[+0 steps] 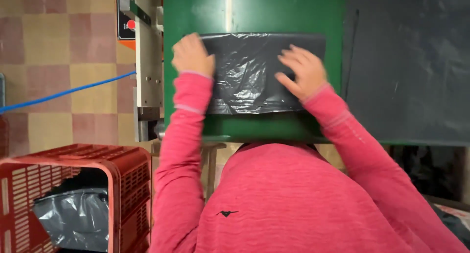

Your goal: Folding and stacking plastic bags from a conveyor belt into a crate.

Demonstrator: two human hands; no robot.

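Head view shows a folded black plastic bag (254, 72) lying flat on the green table (186, 18), left hand (192, 54) curled on its far-left corner, right hand (303, 72) spread flat on its right side, seemingly pinning it smooth.

the light is soft and rather dim, with a warm tone. a bright strip of glare runs on the far part of the green table (254, 123), so light comes from above. the black plastic bag (249, 72) shows small shiny wrinkles. the right hand (302, 71) has blurred fingers from motion. the dark area on the right loses detail. shadows are weak.
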